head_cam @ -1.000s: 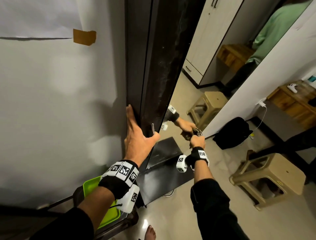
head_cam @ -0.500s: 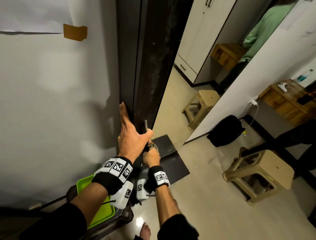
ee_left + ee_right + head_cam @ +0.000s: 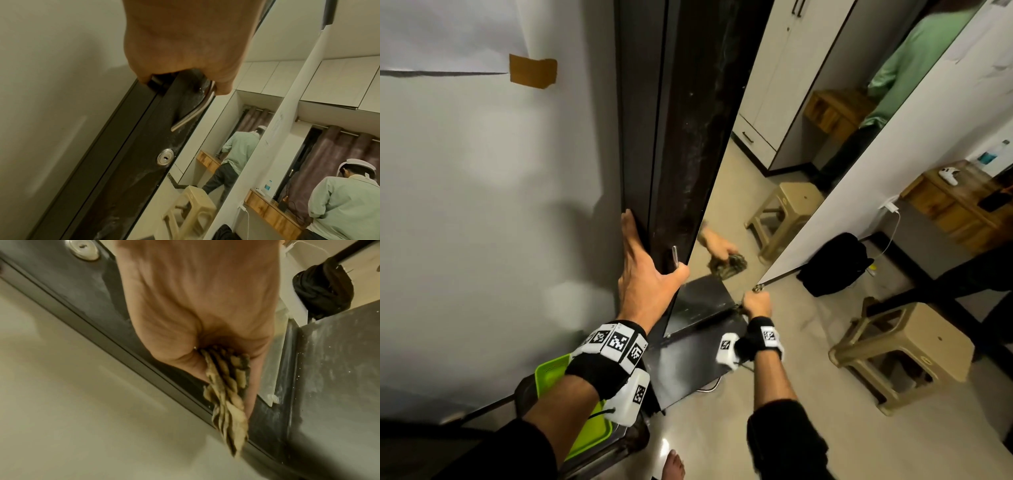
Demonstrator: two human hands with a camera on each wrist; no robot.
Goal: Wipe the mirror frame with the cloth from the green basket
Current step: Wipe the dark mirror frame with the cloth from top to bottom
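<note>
The mirror's dark, dusty frame (image 3: 688,154) runs up the middle of the head view, with the glass (image 3: 774,154) to its right. My left hand (image 3: 647,274) grips the frame's edge, fingers behind it and thumb in front beside a metal handle (image 3: 674,255); the left wrist view shows the same hold (image 3: 185,48) above a keyhole (image 3: 165,157). My right hand (image 3: 756,303) holds a crumpled striped cloth (image 3: 226,394) at the mirror's bottom frame rail (image 3: 318,369). The green basket (image 3: 551,373) sits low by the wall, under my left wrist.
A white wall (image 3: 482,205) lies left of the frame. On the floor to the right stand a beige plastic stool (image 3: 904,353) and a black bag (image 3: 832,263). A wooden desk (image 3: 955,202) and another person in a green shirt (image 3: 345,203) are farther right.
My right hand with the cloth slid left along the bottom rail up to my left hand, then back to the right. My left hand has kept its hold.
</note>
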